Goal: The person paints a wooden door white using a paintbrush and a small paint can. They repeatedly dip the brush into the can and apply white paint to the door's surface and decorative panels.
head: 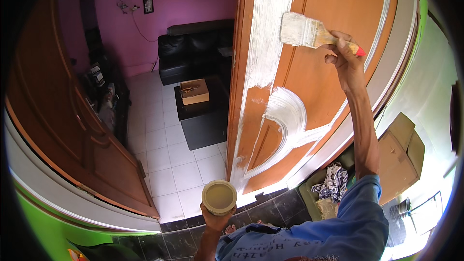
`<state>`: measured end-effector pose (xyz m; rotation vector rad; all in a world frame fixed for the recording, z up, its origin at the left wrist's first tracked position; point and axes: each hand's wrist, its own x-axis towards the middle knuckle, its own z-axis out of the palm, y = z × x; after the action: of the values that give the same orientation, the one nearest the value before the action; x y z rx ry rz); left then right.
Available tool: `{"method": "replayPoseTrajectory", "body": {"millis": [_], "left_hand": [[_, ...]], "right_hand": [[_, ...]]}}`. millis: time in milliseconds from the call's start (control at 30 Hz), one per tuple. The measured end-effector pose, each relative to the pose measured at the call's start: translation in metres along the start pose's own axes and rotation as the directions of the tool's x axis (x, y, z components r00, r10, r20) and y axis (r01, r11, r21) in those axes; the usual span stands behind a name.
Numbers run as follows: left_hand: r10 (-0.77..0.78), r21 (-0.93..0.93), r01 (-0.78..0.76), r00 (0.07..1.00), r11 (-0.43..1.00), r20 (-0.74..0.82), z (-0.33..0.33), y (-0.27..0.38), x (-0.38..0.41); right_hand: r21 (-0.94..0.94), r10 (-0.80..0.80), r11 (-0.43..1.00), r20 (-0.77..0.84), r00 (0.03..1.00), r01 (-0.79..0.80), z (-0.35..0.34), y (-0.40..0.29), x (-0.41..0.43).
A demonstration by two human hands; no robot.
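Note:
My right hand grips the wooden handle of a flat paintbrush, whose handle end is red. White paint coats its bristles, which lie at the edge of a white painted strip on an orange-brown wooden door; whether they touch it I cannot tell. Lower on that panel, a curved moulding also bears white paint. Down by my waist, my left hand holds a round open tub from beneath. Pale liquid, seemingly paint, is inside the tub.
A second wooden door leaf stands at the left. Through the doorway are a black coffee table with a box on it and a black sofa. At right, a cardboard box stands near a chair bearing cloth.

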<state>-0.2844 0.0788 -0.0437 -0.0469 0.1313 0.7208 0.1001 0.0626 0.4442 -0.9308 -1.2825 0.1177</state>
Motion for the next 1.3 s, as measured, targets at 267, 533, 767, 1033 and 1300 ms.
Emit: {"method": "replayPoseTrajectory", "body": {"millis": [267,533,767,1033,1300], "left_hand": [[-0.042,0.007,0.042,0.999,0.999,-0.019,-0.006,0.0,0.003],[-0.005,0.064,0.005,1.0,0.998,-0.002,0.009,0.002,0.004],[0.031,0.068,-0.035,0.997,0.997,0.065,0.028,-0.007,0.0],[0.031,0.223,-0.064,0.988,0.973,0.148,0.008,-0.006,0.003],[-0.024,0.157,0.026,1.0,0.987,-0.012,0.014,-0.008,0.003]], "right_hand": [[-0.035,-0.013,0.999,0.004,1.0,0.013,-0.011,-0.012,-0.001],[-0.635,-0.639,-0.065,0.619,0.457,0.77,0.049,-0.11,0.056],[-0.475,-0.395,-0.206,0.84,0.371,0.856,0.059,-0.055,-0.011],[-0.463,-0.186,0.352,0.817,0.546,0.813,0.056,-0.014,-0.098],[-0.421,-0.348,0.64,0.587,0.731,0.643,0.047,-0.117,0.073]]}}
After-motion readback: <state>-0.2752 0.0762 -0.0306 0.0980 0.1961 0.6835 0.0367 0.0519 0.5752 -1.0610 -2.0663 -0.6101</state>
